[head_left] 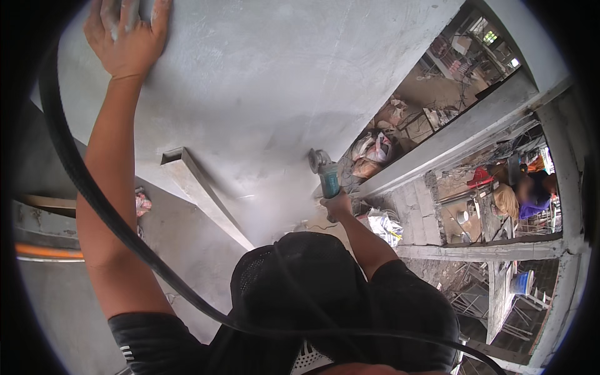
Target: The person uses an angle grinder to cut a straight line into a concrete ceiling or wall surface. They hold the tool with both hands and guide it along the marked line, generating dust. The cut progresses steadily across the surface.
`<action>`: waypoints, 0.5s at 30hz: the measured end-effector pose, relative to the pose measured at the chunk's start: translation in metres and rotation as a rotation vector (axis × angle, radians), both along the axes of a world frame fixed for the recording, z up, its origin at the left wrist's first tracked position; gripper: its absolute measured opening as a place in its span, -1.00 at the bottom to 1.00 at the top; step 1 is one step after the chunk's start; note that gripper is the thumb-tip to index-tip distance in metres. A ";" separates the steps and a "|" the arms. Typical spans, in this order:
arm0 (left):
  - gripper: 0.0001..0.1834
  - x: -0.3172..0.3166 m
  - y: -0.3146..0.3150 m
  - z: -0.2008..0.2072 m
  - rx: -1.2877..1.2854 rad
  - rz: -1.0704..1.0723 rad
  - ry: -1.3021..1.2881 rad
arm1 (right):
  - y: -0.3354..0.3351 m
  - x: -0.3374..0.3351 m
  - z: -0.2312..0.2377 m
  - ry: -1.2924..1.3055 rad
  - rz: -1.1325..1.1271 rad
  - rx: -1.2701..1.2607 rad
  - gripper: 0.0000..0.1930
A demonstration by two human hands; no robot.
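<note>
My left hand (131, 44) lies with fingers spread on a large grey, smooth-faced slab or wall surface (262, 69), and its fingertips run out of the picture at the top. My right hand (338, 207) is wrapped around the body of a teal angle grinder (329, 180). The grinder's round head is close to the slab's lower right part; whether the disc touches it cannot be made out. Pale dust hangs beside the tool. A hollow rectangular beam or tube (203, 197) sticks out below the slab, between my two arms.
A black cable (94, 181) arcs across my left arm and chest. Plastic sacks (372, 150) lie beyond the grinder. Concrete ledges (475, 250) frame a cluttered lower level at right, with a person (534, 190) and a blue bucket (521, 282).
</note>
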State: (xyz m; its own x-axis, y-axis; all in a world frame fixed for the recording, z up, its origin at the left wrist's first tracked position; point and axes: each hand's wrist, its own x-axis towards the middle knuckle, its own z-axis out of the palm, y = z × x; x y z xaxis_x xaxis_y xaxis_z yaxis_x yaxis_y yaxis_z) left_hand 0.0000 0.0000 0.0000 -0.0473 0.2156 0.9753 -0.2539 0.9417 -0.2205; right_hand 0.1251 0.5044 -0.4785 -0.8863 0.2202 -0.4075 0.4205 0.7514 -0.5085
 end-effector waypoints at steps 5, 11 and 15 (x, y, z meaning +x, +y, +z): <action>-0.25 0.007 -0.013 0.019 0.166 -0.189 -0.220 | -0.027 -0.031 0.003 0.015 -0.014 0.014 -0.12; -0.25 0.006 -0.015 0.018 0.244 -0.206 -0.336 | -0.031 -0.029 0.002 0.038 -0.058 -0.015 -0.14; -0.23 0.001 -0.016 0.012 0.193 -0.149 -0.246 | -0.022 -0.020 0.007 0.062 -0.024 -0.024 -0.22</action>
State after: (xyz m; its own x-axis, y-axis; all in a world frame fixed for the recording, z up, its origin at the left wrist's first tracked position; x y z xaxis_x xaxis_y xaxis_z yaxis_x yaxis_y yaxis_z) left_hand 0.0011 -0.0158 0.0122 -0.2677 0.0505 0.9622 -0.0719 0.9948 -0.0722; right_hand 0.1046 0.4827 -0.4712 -0.9047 0.2326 -0.3570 0.4052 0.7288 -0.5520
